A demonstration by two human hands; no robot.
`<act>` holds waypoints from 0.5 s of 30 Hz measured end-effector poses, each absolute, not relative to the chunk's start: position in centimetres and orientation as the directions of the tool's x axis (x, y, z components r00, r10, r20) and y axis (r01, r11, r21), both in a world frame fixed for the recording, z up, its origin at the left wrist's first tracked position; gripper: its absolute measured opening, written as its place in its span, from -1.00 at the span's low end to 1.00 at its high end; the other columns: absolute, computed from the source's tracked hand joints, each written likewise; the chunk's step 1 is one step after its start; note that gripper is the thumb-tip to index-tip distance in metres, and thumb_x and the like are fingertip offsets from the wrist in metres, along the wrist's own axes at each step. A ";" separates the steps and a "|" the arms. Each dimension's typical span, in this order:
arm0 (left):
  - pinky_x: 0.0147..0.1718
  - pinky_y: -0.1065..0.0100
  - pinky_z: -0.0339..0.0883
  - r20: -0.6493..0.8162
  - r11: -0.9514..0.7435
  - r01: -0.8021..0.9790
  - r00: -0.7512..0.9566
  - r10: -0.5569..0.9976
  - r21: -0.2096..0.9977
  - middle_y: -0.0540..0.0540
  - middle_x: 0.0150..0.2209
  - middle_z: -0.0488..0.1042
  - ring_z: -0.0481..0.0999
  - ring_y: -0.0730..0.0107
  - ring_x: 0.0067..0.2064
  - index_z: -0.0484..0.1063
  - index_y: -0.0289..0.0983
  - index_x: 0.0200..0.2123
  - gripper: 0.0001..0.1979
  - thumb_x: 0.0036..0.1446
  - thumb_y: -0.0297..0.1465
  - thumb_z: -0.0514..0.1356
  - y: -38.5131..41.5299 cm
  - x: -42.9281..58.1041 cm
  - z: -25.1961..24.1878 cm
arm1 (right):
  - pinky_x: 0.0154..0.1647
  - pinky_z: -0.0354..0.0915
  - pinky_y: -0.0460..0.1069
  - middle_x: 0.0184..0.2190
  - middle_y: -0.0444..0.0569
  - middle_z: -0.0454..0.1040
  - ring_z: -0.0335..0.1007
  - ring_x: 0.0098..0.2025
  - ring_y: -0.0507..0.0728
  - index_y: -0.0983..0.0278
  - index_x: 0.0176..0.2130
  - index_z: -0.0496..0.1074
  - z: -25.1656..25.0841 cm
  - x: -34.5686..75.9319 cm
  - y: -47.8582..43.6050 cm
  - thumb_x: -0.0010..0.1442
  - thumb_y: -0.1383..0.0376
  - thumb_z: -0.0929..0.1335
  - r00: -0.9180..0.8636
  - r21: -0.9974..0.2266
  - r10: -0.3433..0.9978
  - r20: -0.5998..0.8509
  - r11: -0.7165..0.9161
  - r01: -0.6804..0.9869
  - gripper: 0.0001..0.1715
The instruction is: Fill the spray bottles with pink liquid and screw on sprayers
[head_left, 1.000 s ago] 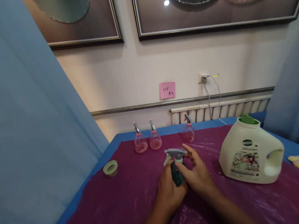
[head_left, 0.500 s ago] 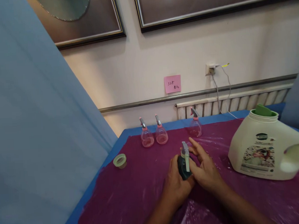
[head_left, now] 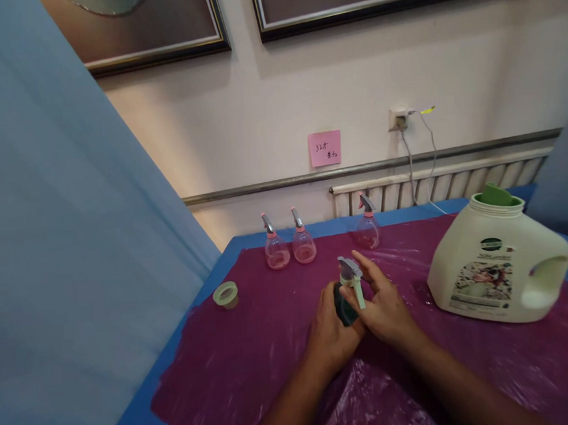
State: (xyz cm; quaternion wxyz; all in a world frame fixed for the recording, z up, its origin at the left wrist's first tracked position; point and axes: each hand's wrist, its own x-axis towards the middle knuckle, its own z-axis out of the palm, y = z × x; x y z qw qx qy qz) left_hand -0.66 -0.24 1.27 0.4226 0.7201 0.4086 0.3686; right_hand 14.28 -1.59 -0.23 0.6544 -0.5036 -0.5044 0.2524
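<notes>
Between both hands: small dark-green plastic spray bottle (head_left: 343, 306), upright, grasped around its body by left hand (head_left: 330, 333); grey trigger head (head_left: 350, 270) above, pinched by right hand (head_left: 385, 307).

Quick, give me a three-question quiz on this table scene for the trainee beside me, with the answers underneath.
1. True or false: both hands are on the dark green spray bottle.
2. How many pink spray bottles stand along the far edge of the purple sheet? A) two B) three C) four
3. Fill in: the loose green cap lies on the person's ______ side of the table.

Key
1. True: the left hand grips the body and the right hand is at the trigger head.
2. B: a pair and one more, apart to the right.
3. Left; the white detergent jug stands on the right.
</notes>
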 end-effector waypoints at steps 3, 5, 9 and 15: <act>0.02 0.16 0.44 0.187 -0.326 0.340 0.383 0.905 0.882 -0.13 0.07 0.59 0.60 0.10 0.05 0.46 -0.13 0.14 -0.59 0.25 -0.33 0.42 -0.2 -0.6 1.1 | 0.29 0.50 0.28 0.13 0.11 0.70 0.65 0.14 0.32 0.16 0.22 0.58 0.2 14.3 -1.7 0.24 0.04 0.60 0.424 -0.893 0.787 0.449 0.371 0.256 -0.36; 0.04 0.15 0.45 0.179 -0.322 0.351 0.382 0.907 0.879 -0.15 0.07 0.60 0.61 0.08 0.06 0.46 -0.13 0.17 -0.54 0.24 -0.32 0.44 -0.1 -0.6 0.9 | 0.22 0.52 0.24 0.01 0.05 0.72 0.66 0.04 0.28 0.17 0.07 0.64 0.7 14.4 -1.9 0.28 0.04 0.58 0.432 -0.882 0.770 0.469 0.381 0.278 -0.56; 0.18 0.06 0.44 0.164 -0.308 0.335 0.395 0.904 0.890 -0.21 0.21 0.57 0.59 -0.02 0.21 0.40 -0.12 0.31 -0.32 0.16 -0.33 0.51 0.3 -0.7 0.1 | 0.17 0.54 0.19 0.01 0.04 0.73 0.66 0.02 0.24 0.16 0.13 0.64 1.5 14.6 -2.2 0.34 0.02 0.56 0.455 -0.879 0.752 0.477 0.421 0.226 -0.53; 0.27 -0.02 0.42 0.212 -0.360 0.320 0.415 0.885 0.876 -0.19 0.25 0.57 0.56 -0.04 0.27 0.39 -0.12 0.33 -0.31 0.16 -0.36 0.49 0.6 -0.8 -0.3 | 0.04 0.60 0.10 0.05 0.10 0.74 0.69 -0.03 0.19 0.20 0.18 0.64 3.0 15.0 -2.7 0.34 0.07 0.58 0.473 -0.849 0.717 0.512 0.504 0.156 -0.49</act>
